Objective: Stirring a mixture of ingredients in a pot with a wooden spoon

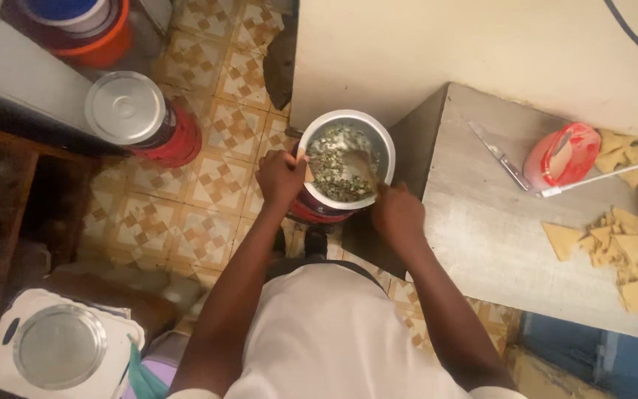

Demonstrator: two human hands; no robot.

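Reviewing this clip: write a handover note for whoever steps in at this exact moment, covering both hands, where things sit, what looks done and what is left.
Left hand: gripping the rim of the metal pot, steadying it.
Right hand: closed on a wooden spoon that dips into the chopped green filling.
The pot stands on a red stove on the tiled floor, beside the grey table.
On the table: cut pastry triangles, a red container, a knife.
Done: filling in the pot, pastry cut.
Left: stirring under way; most triangles lie flat, unfilled.
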